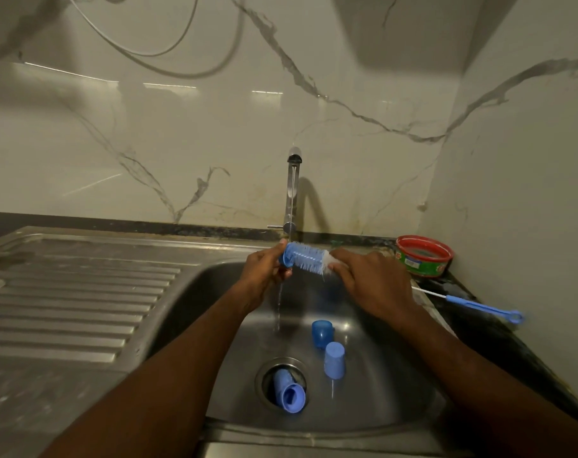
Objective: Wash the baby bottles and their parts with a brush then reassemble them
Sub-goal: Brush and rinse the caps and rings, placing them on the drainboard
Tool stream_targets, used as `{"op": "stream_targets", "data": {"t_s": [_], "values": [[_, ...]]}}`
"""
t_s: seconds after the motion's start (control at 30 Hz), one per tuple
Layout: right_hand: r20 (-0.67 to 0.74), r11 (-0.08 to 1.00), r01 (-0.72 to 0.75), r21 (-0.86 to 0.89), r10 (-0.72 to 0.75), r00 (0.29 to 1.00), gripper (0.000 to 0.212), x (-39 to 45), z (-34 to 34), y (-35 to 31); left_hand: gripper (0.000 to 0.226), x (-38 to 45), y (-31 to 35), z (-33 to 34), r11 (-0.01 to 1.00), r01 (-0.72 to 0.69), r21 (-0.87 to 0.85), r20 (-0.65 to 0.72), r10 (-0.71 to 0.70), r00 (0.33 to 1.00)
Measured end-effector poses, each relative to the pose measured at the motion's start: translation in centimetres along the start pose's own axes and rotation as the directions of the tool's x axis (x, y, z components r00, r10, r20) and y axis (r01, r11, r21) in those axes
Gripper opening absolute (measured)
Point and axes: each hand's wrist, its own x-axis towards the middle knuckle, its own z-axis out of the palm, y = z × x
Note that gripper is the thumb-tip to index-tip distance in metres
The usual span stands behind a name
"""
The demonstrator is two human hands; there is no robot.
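Sink [195, 292] holds three blue caps (one in the drain); both hands [264, 269] [373, 282] grip the brush [305, 257].

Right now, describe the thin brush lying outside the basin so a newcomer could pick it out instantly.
Start at the steel sink and go to the dark counter strip along its right edge, just below the red round tub. The thin brush lies flat there, untouched. Unlike the fat blue bristle brush held under the tap, it is a slim blue stick with a loop end and a narrow white tip.
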Motion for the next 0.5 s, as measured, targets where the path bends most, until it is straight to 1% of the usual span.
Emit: {"op": "stream_targets", "data": {"t_s": [0.07, 0.13, 0.17, 0.2, 0.27, 0.3, 0.33, 0.4, 0.43, 0.5], "values": [[-0.005, 0.998, -0.067, -0.014, 0.067, 0.998, 0.033, 0.1, 0.2, -0.1, 0.04, -0.2, 0.0, 0.1, 1.0, 0.0, 0.001, 0.021, 0.0, 1.0], [0.06, 0.986, -0.144, -0.079, 0.149, 0.987, 0.033, 0.4, 0.3, -0.2, 0.038, -0.3, 0.0, 0.4, 0.999, -0.015, 0.034, 0.015, 0.014, 1.0], [0.109, 0.984, -0.156, -0.08, 0.165, 0.98, 0.034, 0.6, 0.3, -0.4, 0.035, -0.4, 0.0, 0.4, 0.999, -0.028, 0.042, -0.006, 0.028, 1.0], [0.156, 0.988, -0.141, -0.061, 0.149, 0.976, 0.035, 0.7, 0.2, -0.7, 0.032, -0.5, 0.0, 0.4, 0.999, -0.04, 0.033, -0.033, 0.042, 0.999], [0.227, 0.997, -0.073, 0.001, 0.071, 0.971, 0.036, 1.0, -0.2, -1.1, 0.028, -0.6, 0.1, 0.2, 0.998, -0.064, 0.011, -0.083, 0.065, 0.994], [0.231, 0.998, -0.048, 0.031, 0.04, 0.972, 0.037, 1.0, -0.5, -1.1, 0.027, -0.6, 0.2, 0.0, 0.998, -0.068, 0.014, -0.094, 0.069, 0.993], [0.201, 0.997, -0.044, 0.056, 0.032, 0.979, 0.037, 1.0, -0.8, -1.0, 0.028, -0.5, 0.3, -0.1, 0.998, -0.06, 0.015, -0.092, 0.061, 0.994], [0.1, 0.992, -0.095, 0.078, 0.087, 0.991, 0.037, 0.7, -1.1, -0.7, 0.032, -0.6, 0.4, 0.0, 1.0, -0.014, -0.011, -0.068, 0.014, 0.998], [0.075, 0.989, -0.128, 0.068, 0.123, 0.99, 0.036, 0.6, -1.2, -0.7, 0.033, -0.7, 0.5, 0.1, 1.0, 0.004, -0.026, -0.056, -0.006, 0.998], [0.088, 0.986, -0.166, -0.005, 0.166, 0.982, 0.036, 0.4, -1.0, -0.8, 0.034, -0.8, 0.5, 0.5, 1.0, -0.002, 0.005, -0.052, 0.002, 0.999]]}}
